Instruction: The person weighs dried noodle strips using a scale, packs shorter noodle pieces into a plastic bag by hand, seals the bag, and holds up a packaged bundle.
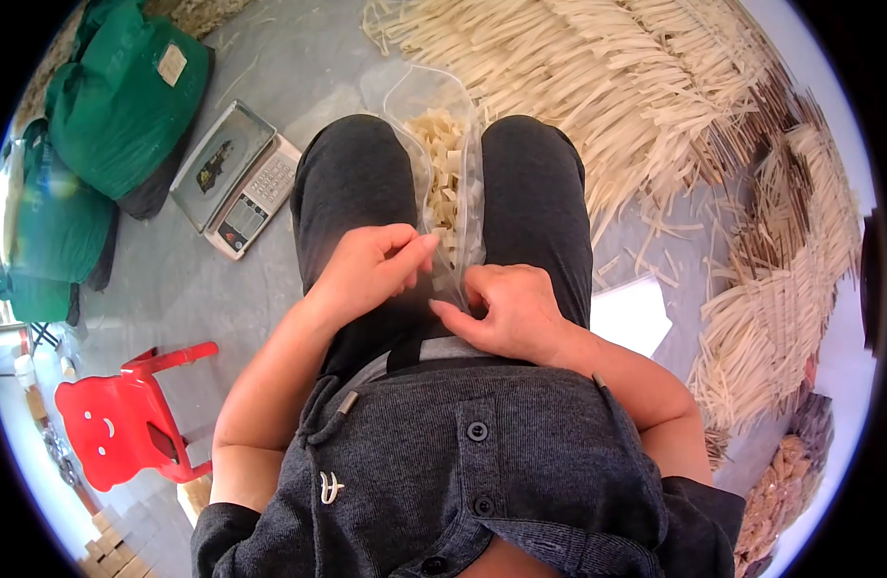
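Over smooth grey floor [222, 303], left grip [371, 270] pinches a filmy bag [471, 173]; right grip [514, 310], I cannot tell.

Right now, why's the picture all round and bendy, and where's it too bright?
Head view, edges: black corners and bowed shapes, likely from a very wide lens; head view, far left: white glare beside the bulging green sacks; head view, right: the flat white sheet looks washed out; head view, middle: pale shine along the long, clear plastic bag.

Long clear bag [473, 193], pale pieces [444, 183] inside
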{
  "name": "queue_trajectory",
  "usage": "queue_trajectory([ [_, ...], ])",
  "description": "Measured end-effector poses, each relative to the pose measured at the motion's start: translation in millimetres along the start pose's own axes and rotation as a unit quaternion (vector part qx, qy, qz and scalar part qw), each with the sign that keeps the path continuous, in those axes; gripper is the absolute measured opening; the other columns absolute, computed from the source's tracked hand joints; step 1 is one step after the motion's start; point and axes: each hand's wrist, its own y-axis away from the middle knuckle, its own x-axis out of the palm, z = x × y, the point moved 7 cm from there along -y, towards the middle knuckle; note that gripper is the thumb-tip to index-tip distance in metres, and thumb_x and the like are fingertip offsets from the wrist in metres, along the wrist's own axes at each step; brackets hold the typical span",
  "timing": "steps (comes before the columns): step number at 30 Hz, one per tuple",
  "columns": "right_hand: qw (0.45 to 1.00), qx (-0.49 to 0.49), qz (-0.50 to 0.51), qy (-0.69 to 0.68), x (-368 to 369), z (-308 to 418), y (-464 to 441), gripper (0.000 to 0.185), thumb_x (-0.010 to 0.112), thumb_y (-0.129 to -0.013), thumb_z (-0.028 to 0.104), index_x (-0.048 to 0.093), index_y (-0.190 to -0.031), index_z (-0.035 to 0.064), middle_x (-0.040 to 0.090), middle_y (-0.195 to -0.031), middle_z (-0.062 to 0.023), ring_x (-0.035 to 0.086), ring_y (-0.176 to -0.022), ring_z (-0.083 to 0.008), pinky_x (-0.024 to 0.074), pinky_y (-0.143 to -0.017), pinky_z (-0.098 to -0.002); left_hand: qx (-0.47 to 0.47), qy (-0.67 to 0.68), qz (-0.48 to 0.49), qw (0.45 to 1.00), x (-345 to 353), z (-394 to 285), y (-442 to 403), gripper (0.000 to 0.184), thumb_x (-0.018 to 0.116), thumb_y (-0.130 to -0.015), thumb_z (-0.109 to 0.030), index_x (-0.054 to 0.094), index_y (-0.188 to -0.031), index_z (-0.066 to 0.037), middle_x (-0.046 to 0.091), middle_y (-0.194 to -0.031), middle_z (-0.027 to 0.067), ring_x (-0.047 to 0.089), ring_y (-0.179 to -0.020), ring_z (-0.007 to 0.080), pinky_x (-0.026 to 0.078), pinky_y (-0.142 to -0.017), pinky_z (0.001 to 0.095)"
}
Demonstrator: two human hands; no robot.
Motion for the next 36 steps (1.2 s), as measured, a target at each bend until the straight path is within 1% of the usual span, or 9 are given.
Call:
queue_trajectory([
  [8, 0.999, -0.039, -0.03, -0.015, 11, -7, -8, 0.02, 0.061, -0.079, 0.02, 0.058, -0.067, 0.0035, 0.061, -0.063, -0.0145, 0.062, -0.06, -0.034, 0.049, -0.056, -0.0415, 0.002, -0.013, 0.004, 1.0, -3, 2, 18, 0.035, 0.058, -0.095, -0.032, 0.064, -0.077, -0.002, 0.058, -0.059, 0.0013, 0.052, -0.056, 0.0073, 0.042, -0.053, 0.0246],
  [14, 0.998, 0.053, 0.027, -0.002, 3, -8, -14, 0.018, 0.06, -0.078, 0.016, 0.056, -0.068, 0.002, 0.061, -0.064, -0.0152, 0.062, -0.061, -0.0337, 0.0484, -0.056, -0.042, -0.001, -0.001, 0.029, 1.0, 3, 4, 24, 0.034, 0.059, -0.094, -0.03, 0.065, -0.076, -0.002, 0.057, -0.06, -0.0001, 0.052, -0.056, 0.006, 0.042, -0.052, 0.0233],
  [16, 0.998, -0.019, -0.058, 0.003, 5, -8, -17, 0.02, 0.062, -0.078, 0.019, 0.057, -0.067, 0.0029, 0.06, -0.062, -0.0142, 0.061, -0.06, -0.0335, 0.048, -0.054, -0.0412, 0.026, -0.003, 0.066, 0.997, 14, 3, 26, 0.032, 0.059, -0.094, -0.027, 0.065, -0.075, -0.002, 0.059, -0.062, -0.0008, 0.053, -0.056, 0.0056, 0.042, -0.051, 0.0233],
  [20, 0.997, -0.017, -0.064, -0.031, 8, -13, -17, 0.021, 0.063, -0.078, 0.02, 0.057, -0.066, 0.0033, 0.061, -0.062, -0.0142, 0.061, -0.059, -0.0336, 0.0477, -0.053, -0.0404, 0.016, -0.042, 0.098, 0.994, 24, 5, 30, 0.031, 0.059, -0.094, -0.025, 0.065, -0.075, -0.001, 0.06, -0.062, 0.0008, 0.054, -0.056, 0.0066, 0.043, -0.052, 0.0246],
  [25, 0.995, 0.093, 0.031, -0.01, 0, -11, -21, 0.021, 0.062, -0.078, 0.021, 0.058, -0.067, 0.0025, 0.061, -0.064, -0.0149, 0.061, -0.059, -0.0342, 0.0469, -0.054, -0.0421, 0.056, -0.117, 0.111, 0.985, 29, 5, 31, 0.03, 0.062, -0.091, -0.028, 0.067, -0.076, -0.002, 0.059, -0.058, 0.0046, 0.054, -0.053, 0.0081, 0.043, -0.052, 0.0276],
  [27, 0.997, 0.073, -0.004, -0.012, 4, -16, -26, 0.023, 0.063, -0.078, 0.022, 0.058, -0.067, 0.0024, 0.061, -0.063, -0.0147, 0.06, -0.059, -0.034, 0.0466, -0.054, -0.0423, 0.066, -0.133, 0.109, 0.983, 30, 1, 28, 0.031, 0.064, -0.09, -0.029, 0.067, -0.075, -0.002, 0.058, -0.056, 0.0057, 0.054, -0.053, 0.0086, 0.043, -0.052, 0.0285],
  [29, 0.998, 0.05, -0.038, -0.014, 8, -21, -28, 0.024, 0.063, -0.078, 0.023, 0.058, -0.067, 0.0023, 0.06, -0.062, -0.0144, 0.06, -0.058, -0.0338, 0.0462, -0.054, -0.0425, 0.044, -0.157, 0.104, 0.981, 34, -2, 26, 0.038, 0.066, -0.087, -0.036, 0.067, -0.071, -0.002, 0.059, -0.056, 0.0088, 0.056, -0.051, 0.0139, 0.043, -0.052, 0.0314],
  [31, 0.996, 0.052, -0.031, -0.064, 13, -28, -28, 0.03, 0.066, -0.081, 0.024, 0.055, -0.065, 0.0001, 0.058, -0.058, -0.011, 0.055, -0.05, -0.0261, 0.042, -0.049, -0.0359, 0.037, -0.182, 0.103, 0.977, 38, -4, 24, 0.041, 0.067, -0.085, -0.04, 0.068, -0.07, -0.002, 0.059, -0.057, 0.0102, 0.056, -0.051, 0.0178, 0.044, -0.053, 0.0327],
  [36, 0.99, 0.11, 0.026, -0.087, 9, -26, -33, 0.032, 0.066, -0.081, 0.027, 0.056, -0.065, 0.0004, 0.059, -0.059, -0.0119, 0.056, -0.051, -0.0278, 0.0431, -0.051, -0.0376, 0.045, -0.25, 0.096, 0.962, 53, -9, 21, 0.047, 0.066, -0.081, -0.051, 0.071, -0.071, -0.005, 0.064, -0.064, 0.0133, 0.064, -0.06, 0.0285, 0.049, -0.06, 0.0367],
])
